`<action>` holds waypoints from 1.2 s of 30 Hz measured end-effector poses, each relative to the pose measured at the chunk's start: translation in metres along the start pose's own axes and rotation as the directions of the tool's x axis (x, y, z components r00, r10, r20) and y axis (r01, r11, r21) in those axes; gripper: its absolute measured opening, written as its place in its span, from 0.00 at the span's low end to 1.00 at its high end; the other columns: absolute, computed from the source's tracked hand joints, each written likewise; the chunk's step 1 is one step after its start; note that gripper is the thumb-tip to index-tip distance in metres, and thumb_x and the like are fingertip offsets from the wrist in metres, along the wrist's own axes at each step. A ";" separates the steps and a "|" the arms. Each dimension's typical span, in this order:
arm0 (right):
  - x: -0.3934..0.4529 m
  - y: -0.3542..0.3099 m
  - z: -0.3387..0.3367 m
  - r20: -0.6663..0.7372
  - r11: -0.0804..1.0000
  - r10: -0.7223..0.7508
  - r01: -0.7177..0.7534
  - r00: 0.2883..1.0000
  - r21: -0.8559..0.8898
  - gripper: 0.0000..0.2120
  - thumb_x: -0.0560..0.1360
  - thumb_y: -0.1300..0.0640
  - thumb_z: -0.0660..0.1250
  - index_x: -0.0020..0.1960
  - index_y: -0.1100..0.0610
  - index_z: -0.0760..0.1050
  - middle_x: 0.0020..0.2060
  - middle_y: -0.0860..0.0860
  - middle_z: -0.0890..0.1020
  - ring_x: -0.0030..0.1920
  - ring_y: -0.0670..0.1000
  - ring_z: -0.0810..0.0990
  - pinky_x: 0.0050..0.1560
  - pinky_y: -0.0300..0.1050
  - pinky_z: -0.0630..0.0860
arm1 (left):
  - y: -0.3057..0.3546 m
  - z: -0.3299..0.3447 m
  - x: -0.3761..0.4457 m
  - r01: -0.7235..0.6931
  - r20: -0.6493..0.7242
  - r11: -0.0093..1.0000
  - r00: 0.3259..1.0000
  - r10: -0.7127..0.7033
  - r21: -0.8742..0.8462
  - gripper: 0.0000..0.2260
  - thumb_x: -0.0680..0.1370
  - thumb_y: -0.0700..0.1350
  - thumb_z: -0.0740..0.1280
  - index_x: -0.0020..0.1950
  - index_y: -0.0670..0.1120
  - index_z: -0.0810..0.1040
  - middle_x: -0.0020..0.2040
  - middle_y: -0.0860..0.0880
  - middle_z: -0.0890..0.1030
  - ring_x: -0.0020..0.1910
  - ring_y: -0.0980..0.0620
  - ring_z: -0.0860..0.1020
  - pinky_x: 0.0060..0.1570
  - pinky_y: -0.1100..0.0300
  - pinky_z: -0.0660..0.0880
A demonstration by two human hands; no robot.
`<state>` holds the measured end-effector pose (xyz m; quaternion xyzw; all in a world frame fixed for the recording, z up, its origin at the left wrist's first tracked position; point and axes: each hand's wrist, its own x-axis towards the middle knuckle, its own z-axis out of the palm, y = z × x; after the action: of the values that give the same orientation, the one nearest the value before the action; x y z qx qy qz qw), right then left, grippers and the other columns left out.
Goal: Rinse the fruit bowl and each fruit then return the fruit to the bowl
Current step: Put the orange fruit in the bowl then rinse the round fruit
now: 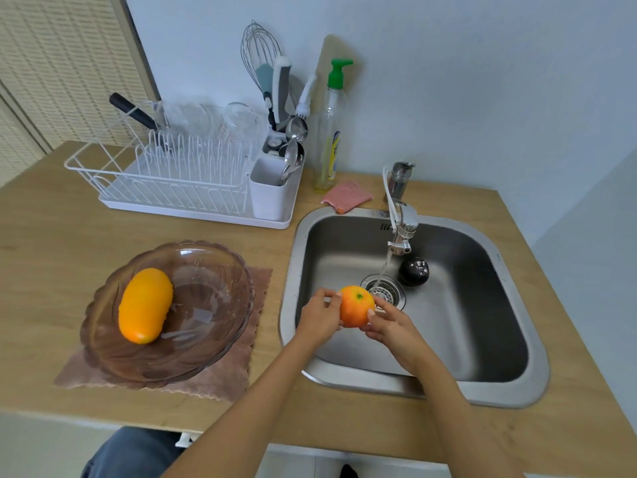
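Note:
An orange fruit (355, 307) with a green stem spot is held over the steel sink (482, 343), just left of the drain. My left hand (320, 317) grips its left side and my right hand (386, 322) its right side. Water runs from the tap (401, 229) in a thin stream onto the drain beside the fruit. A dark purple round fruit (413, 271) lies in the sink behind the drain. The brown glass fruit bowl (206, 339) stands on the counter to the left, holding a yellow mango (144, 305).
The bowl rests on a brown cloth (220, 381). A white dish rack (186, 181) with glasses and a utensil holder stands at the back left. A soap bottle (329, 132) and pink sponge cloth (346, 196) sit behind the sink.

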<state>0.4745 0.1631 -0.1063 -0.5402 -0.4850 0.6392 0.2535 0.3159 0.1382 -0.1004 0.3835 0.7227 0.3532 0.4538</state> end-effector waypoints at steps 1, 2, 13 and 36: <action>-0.003 -0.004 0.004 0.008 0.999 -0.032 0.033 0.999 -0.021 0.21 0.79 0.60 0.65 0.70 0.49 0.68 0.58 0.58 0.78 0.58 0.60 0.79 0.52 0.43 0.77 | 0.003 -0.006 -0.005 -0.026 0.000 1.000 1.000 0.026 0.005 0.16 0.82 0.53 0.56 0.65 0.46 0.70 0.61 0.41 0.78 0.51 0.45 0.81 0.35 0.67 0.75; -0.006 -0.010 0.010 0.009 0.996 -0.069 0.070 0.998 -0.052 0.22 0.79 0.61 0.65 0.71 0.49 0.67 0.59 0.58 0.77 0.59 0.60 0.79 0.53 0.44 0.76 | 0.007 -0.012 -0.009 -0.055 -0.004 0.998 0.998 0.055 0.013 0.16 0.82 0.54 0.56 0.65 0.47 0.69 0.61 0.43 0.77 0.54 0.45 0.80 0.38 0.65 0.77; -0.031 -0.104 0.115 0.040 0.876 -0.408 0.403 0.912 -0.264 0.26 0.79 0.58 0.65 0.74 0.53 0.61 0.56 0.53 0.75 0.46 0.43 0.77 0.47 0.35 0.73 | 0.042 -0.138 -0.058 -0.257 -0.310 0.966 0.917 0.250 0.019 0.18 0.81 0.51 0.59 0.67 0.44 0.74 0.63 0.46 0.77 0.60 0.49 0.76 0.59 0.57 0.71; 0.009 -0.092 0.243 0.038 0.835 -0.316 0.296 0.948 -0.463 0.17 0.77 0.55 0.66 0.65 0.56 0.72 0.59 0.51 0.79 0.54 0.48 0.77 0.56 0.42 0.72 | -0.025 -0.196 -0.064 -0.086 -0.373 0.982 0.917 0.145 0.169 0.24 0.81 0.41 0.57 0.77 0.40 0.57 0.73 0.40 0.64 0.70 0.44 0.67 0.66 0.58 0.64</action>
<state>0.2255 0.1234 -0.0413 -0.5133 -0.6982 0.4451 0.2258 0.1471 0.0392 -0.0311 0.3819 0.7977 0.3927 0.2521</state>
